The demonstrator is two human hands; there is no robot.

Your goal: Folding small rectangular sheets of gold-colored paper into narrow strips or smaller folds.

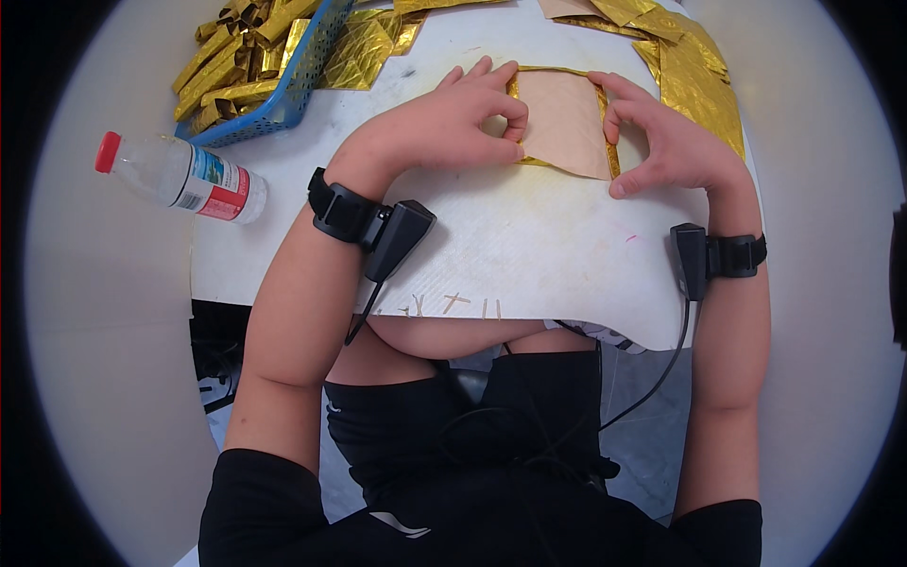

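On the white tabletop lies a gold foil-paper sheet [564, 118], its pale beige side up and narrow gold folds along its edges. At its left edge, my left hand [463, 118] has the thumb and curled index finger closed together on the border; the other fingers stretch toward the upper left corner. My right hand [666, 142] holds the right edge with bent fingers. One of its fingertips touches the upper right corner, and the thumb sits lower, by the bottom right corner. The undersides of the fingertips are hidden.
A blue plastic basket [300, 94] at the far left holds several folded gold paper tubes [255, 57]. Nearer stands a tilted-looking clear bottle [189, 180] with a red cap. Gold sheets [694, 80] lie piled far right, with more gold sheets [364, 47] beside the basket.
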